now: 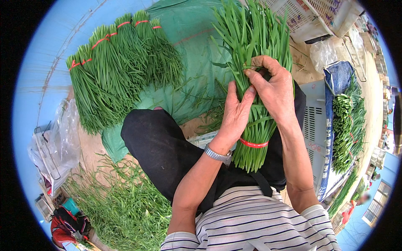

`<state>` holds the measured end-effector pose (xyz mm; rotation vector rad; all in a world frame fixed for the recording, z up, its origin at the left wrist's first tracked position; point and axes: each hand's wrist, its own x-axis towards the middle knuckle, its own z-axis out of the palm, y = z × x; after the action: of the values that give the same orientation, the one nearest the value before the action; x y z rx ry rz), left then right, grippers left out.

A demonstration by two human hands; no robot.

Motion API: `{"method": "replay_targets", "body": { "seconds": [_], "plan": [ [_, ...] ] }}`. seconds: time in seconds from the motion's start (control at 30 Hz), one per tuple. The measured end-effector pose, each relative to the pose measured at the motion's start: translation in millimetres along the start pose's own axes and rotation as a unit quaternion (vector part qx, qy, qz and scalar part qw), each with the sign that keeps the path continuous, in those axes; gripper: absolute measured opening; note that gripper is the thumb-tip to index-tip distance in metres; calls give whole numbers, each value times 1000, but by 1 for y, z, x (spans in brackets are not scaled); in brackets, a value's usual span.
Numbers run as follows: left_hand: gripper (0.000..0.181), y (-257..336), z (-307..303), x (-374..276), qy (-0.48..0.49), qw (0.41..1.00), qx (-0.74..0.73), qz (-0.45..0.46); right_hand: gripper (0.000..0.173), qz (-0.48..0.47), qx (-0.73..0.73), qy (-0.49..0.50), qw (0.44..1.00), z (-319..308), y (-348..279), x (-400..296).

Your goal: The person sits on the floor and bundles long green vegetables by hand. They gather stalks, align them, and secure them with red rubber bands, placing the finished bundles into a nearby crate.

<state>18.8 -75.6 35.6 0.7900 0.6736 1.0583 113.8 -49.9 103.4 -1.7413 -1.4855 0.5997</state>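
A thick bundle of garlic chives [256,125] lies across my lap, its cut stems towards me and its leaves spreading away. A red printed band [253,144] circles the stem end, and loose leaves cross the bundle above it. My left hand [235,109], with a metal watch [217,154] on the wrist, holds the bundle's left side, thumb on top. My right hand [273,86] pinches a chive leaf [251,66] between thumb and fingertips, just beyond the left thumb. The bundle's underside is hidden.
Several red-banded chive bundles [110,72] lean together on a green plastic sheet [201,69]. Loose chive trimmings [125,207] cover the floor at lower left. A grey crate [314,116] stands at my right, beside more chives [348,125] on a blue-and-white sack [326,150]. White crates [301,18] stand at upper right.
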Motion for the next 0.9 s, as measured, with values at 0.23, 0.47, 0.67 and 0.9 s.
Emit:
{"method": "replay_targets", "body": {
  "seconds": [0.23,0.47,0.67,0.9],
  "plan": [
    [38,-5,3,1,38,999,-33,2,15,23,17,23,999,6,2,1],
    [35,-5,2,1,39,999,-33,-6,15,69,65,44,995,13,5,0],
    [33,-4,5,0,45,999,-25,-5,12,69,149,90,982,17,16,2],
    [38,1,6,0,53,995,-52,-63,9,5,219,126,968,-33,-3,14]
  ]
}}
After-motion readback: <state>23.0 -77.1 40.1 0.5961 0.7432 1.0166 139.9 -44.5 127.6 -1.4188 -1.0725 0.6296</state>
